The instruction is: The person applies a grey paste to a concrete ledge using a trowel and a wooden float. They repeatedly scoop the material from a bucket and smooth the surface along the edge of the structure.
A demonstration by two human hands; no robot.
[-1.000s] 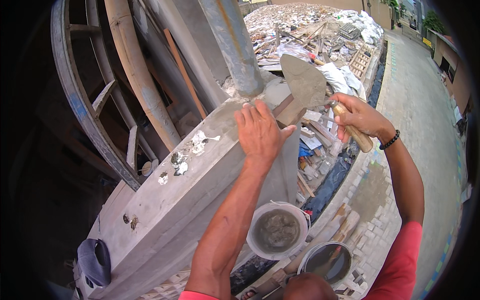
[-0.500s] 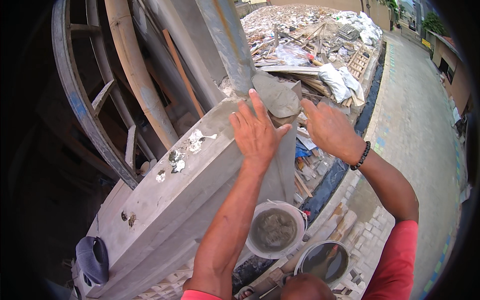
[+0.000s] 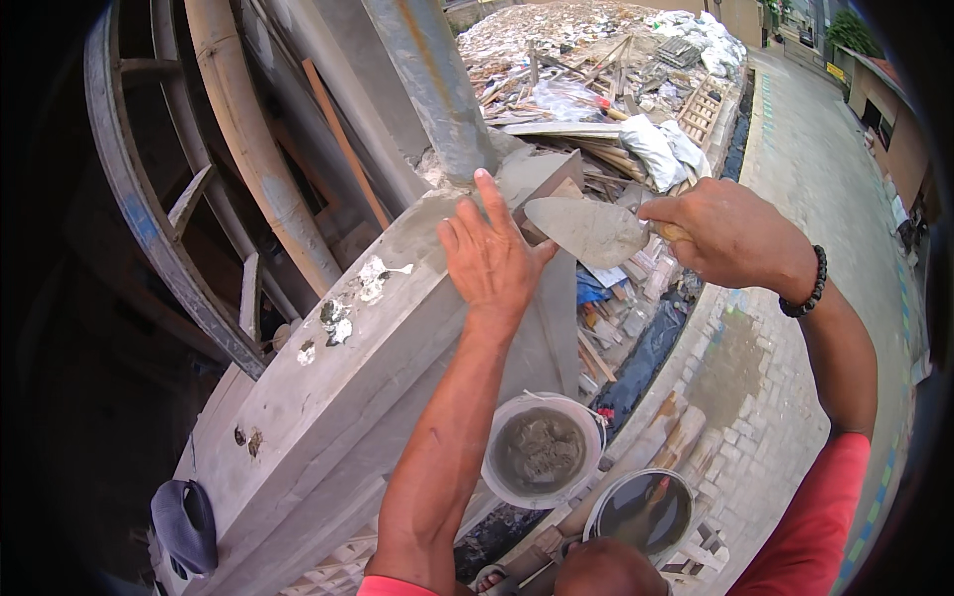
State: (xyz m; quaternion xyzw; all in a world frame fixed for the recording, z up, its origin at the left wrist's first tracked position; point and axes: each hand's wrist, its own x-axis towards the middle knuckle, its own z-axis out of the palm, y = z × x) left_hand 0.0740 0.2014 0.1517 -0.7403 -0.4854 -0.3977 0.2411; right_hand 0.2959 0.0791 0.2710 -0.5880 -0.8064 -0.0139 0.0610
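Note:
My left hand (image 3: 489, 260) rests on the top edge of the grey concrete ledge (image 3: 266, 409), fingers spread, index finger stretched toward the base of the upright pipe (image 3: 429, 81). To its right, my right hand (image 3: 725, 230) grips the wooden handle of a pointed trowel (image 3: 591, 228). The flat, mortar-smeared blade reaches leftward beside the ledge's end, close to my left thumb. Smoothed grey mortar (image 3: 525, 169) lies by the pipe's base. White and dark patches (image 3: 372, 281) mark the ledge. Below my hands stands a bucket of wet mortar (image 3: 539, 454).
A second bucket (image 3: 644, 514) holds dark water and a tool. A cap (image 3: 182, 526) lies on the ledge. Bamboo (image 3: 238, 129) and a ladder-like frame (image 3: 124, 139) lean at left. A rubble heap (image 3: 596, 70) and trench (image 3: 656, 333) border the paved lane (image 3: 825, 149).
The trowel blade has swung down toward the pipe's base, then pulled back to the right. My right hand is raised again, more to the right. My left hand has shifted slightly.

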